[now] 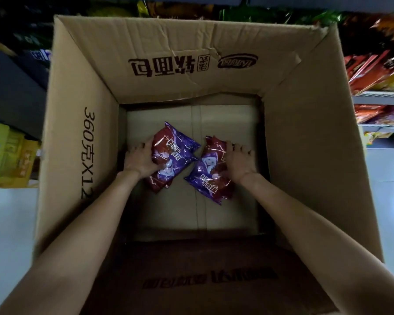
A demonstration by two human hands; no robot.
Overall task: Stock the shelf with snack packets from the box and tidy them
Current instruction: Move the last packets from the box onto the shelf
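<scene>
I look down into a large open cardboard box [82, 110]. Two purple-and-red snack packets lie on its floor. My left hand [140, 159] grips the left packet [172, 155] from its left side, thumb across the front. My right hand [239, 162] holds the right packet [210, 173] by its right edge, fingers curled around it. Both forearms reach down from the near rim. The packets lie close together, angled towards each other, corners nearly touching.
Shelves with red and orange snack packets [373, 71] stand at the right beyond the box. Yellow cartons [9, 155] sit at the left on a pale floor [9, 223]. More packets [259, 14] show above the box's far wall.
</scene>
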